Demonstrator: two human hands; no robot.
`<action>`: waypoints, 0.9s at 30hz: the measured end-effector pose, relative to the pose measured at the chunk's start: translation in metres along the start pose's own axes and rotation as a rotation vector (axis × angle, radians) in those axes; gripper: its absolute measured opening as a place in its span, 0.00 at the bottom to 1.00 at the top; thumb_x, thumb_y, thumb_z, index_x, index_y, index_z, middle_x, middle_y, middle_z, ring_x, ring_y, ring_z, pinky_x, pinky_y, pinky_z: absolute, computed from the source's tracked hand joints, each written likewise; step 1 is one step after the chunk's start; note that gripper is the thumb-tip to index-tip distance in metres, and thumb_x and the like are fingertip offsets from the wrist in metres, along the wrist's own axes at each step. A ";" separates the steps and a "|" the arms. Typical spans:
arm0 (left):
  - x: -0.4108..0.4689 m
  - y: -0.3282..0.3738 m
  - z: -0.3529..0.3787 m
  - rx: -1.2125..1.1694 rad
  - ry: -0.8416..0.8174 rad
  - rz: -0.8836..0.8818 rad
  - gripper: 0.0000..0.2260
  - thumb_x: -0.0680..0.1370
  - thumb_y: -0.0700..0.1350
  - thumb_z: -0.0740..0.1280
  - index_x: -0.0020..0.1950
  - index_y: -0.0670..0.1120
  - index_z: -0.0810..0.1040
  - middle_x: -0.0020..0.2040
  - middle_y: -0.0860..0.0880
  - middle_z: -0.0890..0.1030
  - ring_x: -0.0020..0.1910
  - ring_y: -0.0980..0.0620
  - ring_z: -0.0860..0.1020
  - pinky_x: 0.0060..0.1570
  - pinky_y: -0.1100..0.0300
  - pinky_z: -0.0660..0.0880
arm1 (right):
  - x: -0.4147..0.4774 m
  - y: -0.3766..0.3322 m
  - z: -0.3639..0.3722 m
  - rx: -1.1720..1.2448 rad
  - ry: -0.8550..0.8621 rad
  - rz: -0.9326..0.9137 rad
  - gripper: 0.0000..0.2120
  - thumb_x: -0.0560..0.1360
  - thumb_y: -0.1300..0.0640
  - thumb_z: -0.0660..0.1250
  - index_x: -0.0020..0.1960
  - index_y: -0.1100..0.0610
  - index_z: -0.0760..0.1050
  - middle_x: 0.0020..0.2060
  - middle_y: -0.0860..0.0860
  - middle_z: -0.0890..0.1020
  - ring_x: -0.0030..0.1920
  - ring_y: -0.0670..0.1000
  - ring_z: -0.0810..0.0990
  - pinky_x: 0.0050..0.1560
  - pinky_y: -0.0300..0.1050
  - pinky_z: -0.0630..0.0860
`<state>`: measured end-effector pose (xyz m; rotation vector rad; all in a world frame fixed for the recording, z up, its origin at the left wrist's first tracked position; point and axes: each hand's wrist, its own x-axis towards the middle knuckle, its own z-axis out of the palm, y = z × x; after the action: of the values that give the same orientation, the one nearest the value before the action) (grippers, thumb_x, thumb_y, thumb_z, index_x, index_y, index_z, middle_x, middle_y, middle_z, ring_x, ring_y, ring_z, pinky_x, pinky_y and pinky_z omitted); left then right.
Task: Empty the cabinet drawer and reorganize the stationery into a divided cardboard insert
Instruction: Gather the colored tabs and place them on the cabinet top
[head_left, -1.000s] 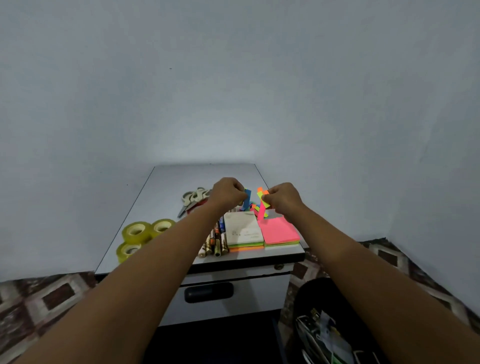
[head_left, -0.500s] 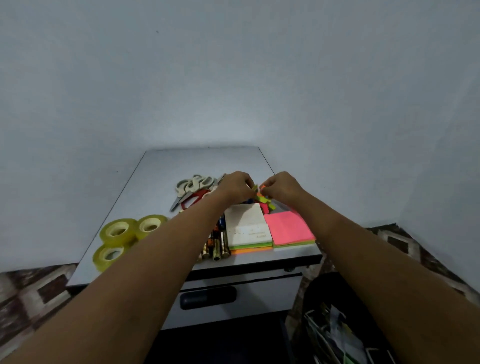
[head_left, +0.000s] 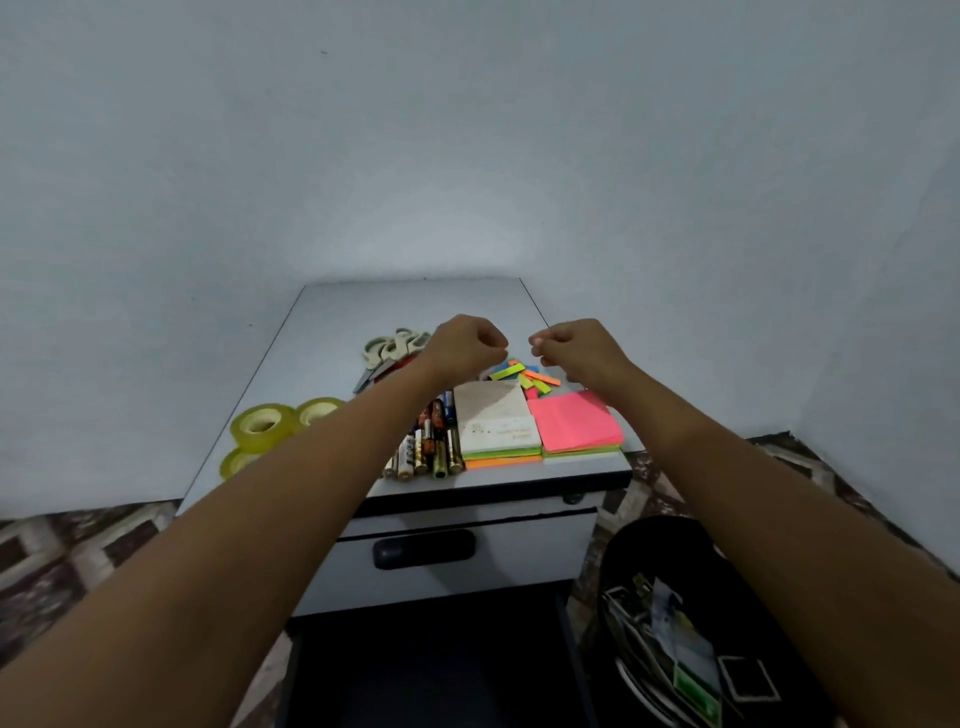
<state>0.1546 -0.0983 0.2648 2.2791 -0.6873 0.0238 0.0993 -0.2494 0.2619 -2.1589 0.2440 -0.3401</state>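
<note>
The stationery lies out on the cabinet top (head_left: 415, 306), grouped by kind, I judge so that each sort can go into its own compartment; the divided insert is not in view. At the far left sit the tape rolls (head_left: 265, 423), clustered and touching. Right of them, farther back, lie the scissors (head_left: 392, 348).

My left hand (head_left: 465, 345) hovers just right of the scissors, arm stretched forward and fingers curled in. I cannot tell whether they pinch anything.

Under that forearm the batteries (head_left: 431, 441) lie side by side, next to the white-topped note pad (head_left: 496, 423). Beyond the pad, between my hands, the coloured index strips (head_left: 524, 374) lie loosely heaped. The pink note pad (head_left: 576, 423) lies beside the white one.

My right hand (head_left: 582, 348) mirrors the left, thumb and forefinger tips together with nothing visible between them.

Below, the drawer (head_left: 467, 577) looks closed. A black bin (head_left: 675, 545) stands at the near right.
</note>
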 end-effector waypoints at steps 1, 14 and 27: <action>-0.007 0.002 -0.002 -0.020 0.003 0.012 0.10 0.76 0.42 0.67 0.56 0.42 0.80 0.54 0.46 0.81 0.47 0.54 0.76 0.46 0.62 0.70 | -0.007 -0.004 -0.002 0.015 -0.004 -0.022 0.12 0.77 0.60 0.63 0.58 0.62 0.79 0.54 0.56 0.82 0.49 0.50 0.78 0.35 0.34 0.67; -0.148 0.019 -0.011 -0.369 0.074 0.013 0.04 0.75 0.40 0.68 0.48 0.47 0.80 0.41 0.55 0.80 0.42 0.58 0.78 0.44 0.66 0.76 | -0.142 -0.027 0.002 0.185 -0.156 -0.139 0.09 0.76 0.59 0.67 0.56 0.55 0.79 0.41 0.48 0.82 0.41 0.42 0.81 0.41 0.30 0.74; -0.293 -0.091 0.091 -0.292 -0.307 -0.283 0.05 0.74 0.41 0.70 0.47 0.50 0.79 0.40 0.55 0.79 0.42 0.59 0.77 0.49 0.63 0.73 | -0.265 0.108 0.095 0.012 -0.560 0.141 0.11 0.76 0.57 0.67 0.58 0.56 0.78 0.45 0.50 0.82 0.46 0.45 0.80 0.48 0.36 0.74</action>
<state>-0.0688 0.0313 0.0759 2.0915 -0.4773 -0.5363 -0.1241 -0.1592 0.0813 -2.1180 0.0721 0.3437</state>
